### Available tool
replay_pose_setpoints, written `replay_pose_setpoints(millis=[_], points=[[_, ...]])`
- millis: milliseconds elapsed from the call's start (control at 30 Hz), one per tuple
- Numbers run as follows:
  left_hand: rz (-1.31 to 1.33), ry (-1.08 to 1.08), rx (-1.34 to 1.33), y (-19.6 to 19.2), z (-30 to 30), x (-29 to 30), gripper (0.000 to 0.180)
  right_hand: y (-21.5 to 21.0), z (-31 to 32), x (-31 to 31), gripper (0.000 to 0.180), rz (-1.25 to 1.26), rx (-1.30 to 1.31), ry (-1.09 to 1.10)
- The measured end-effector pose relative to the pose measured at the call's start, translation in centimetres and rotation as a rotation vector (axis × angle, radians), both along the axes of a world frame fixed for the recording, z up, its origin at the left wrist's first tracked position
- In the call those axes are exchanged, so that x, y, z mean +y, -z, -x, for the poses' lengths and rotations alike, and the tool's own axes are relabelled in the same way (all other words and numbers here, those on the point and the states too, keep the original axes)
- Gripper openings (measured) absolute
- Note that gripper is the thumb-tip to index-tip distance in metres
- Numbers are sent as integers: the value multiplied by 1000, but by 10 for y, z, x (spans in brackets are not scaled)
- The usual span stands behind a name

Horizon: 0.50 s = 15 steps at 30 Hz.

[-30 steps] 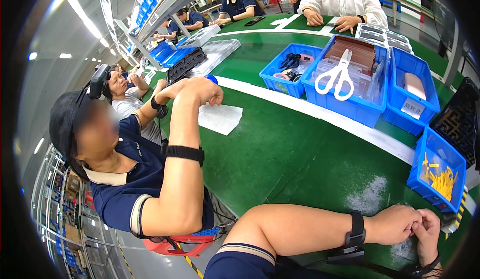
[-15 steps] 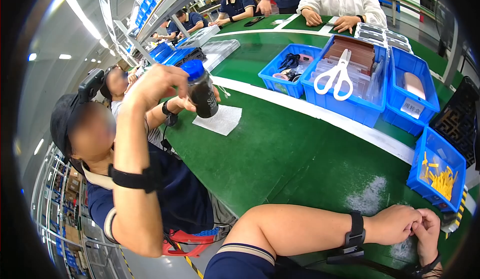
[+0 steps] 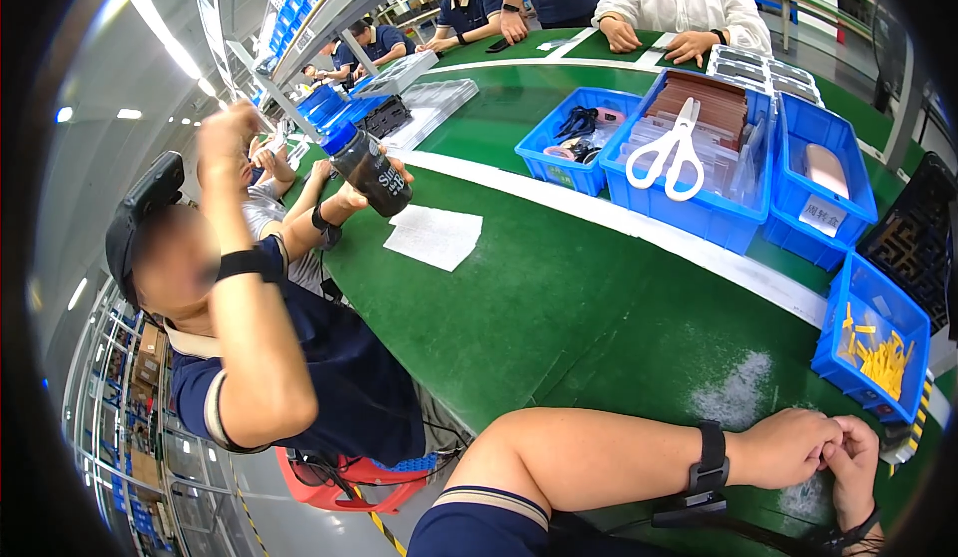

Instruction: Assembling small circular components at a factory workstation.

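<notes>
Green bench (image 3: 479, 327). Wearer's left hand (image 3: 783, 447) and right hand (image 3: 851, 465) meet at its near right end, fingers bent and thumbs close together. Left hand curled, right hand's fingers drawn in against it; whether anything is pinched between them I cannot tell, the fingertips being covered. Left forearm lies across the bench, black band (image 3: 711, 457) at the wrist; right forearm mostly lost at the dark edge of view.

Pale, speckled patch (image 3: 735, 389) on the bench just beyond the left wrist; a second patch (image 3: 803, 500) under the hands, partly covered by them. Powder or scuffing, hard to say.

Nearest container: small blue bin (image 3: 858, 389) just beyond the right hand, yellow pieces (image 3: 883, 365) heaped inside, their shape unclear. Farther off, white scissors (image 3: 667, 153) lie on a larger blue bin (image 3: 689, 220), hiding some of its clear and brown sheets.

To the left, a co-worker grips a dark, blue-capped bottle (image 3: 371, 178); their other hand (image 3: 228, 130), raised, is a blur. White-topped person opposite (image 3: 689, 3) cut off above.
</notes>
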<state>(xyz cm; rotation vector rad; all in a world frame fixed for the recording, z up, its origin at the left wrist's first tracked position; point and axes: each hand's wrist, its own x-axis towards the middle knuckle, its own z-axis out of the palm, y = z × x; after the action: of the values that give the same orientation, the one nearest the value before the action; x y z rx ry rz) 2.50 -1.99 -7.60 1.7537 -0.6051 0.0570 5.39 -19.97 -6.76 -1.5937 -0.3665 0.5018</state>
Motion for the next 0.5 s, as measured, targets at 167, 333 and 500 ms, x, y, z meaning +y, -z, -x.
replay_pose_setpoints(millis=[167, 333, 500], points=[[1, -15, -9, 2, 0, 3, 8, 2, -1, 2, 26, -3, -3, 5], [-30, 10, -13, -1, -1, 0, 9, -3, 0, 0, 25, -8, 4, -9], [-21, 9, 13, -5, -1, 7, 12, -2, -2, 6, 23, 2, 17, -15]])
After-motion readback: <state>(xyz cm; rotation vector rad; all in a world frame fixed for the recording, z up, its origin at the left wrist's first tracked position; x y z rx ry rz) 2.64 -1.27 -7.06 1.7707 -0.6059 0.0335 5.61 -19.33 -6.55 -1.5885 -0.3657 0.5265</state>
